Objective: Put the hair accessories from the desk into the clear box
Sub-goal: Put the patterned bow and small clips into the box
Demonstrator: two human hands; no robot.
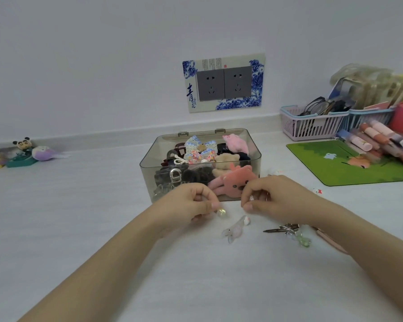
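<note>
I see both forearms reaching forward, converging. Left hand [191, 203] knuckles up, fingers curled, pinching something small. Right hand [268, 196] just beside it, fingers curled, also pinching.

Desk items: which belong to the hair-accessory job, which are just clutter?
Job: clear box; translucent clip; silver clip; green clip; left hand and right hand, each pinching a small piece.

Clutter: green mat; pink basket; panda toy.

The white tabletop [79, 217] carries a clear box [149, 173] mid-back, a green mat [368, 170] at the right edge, and loose hair clips [236, 228] near the front.
</note>
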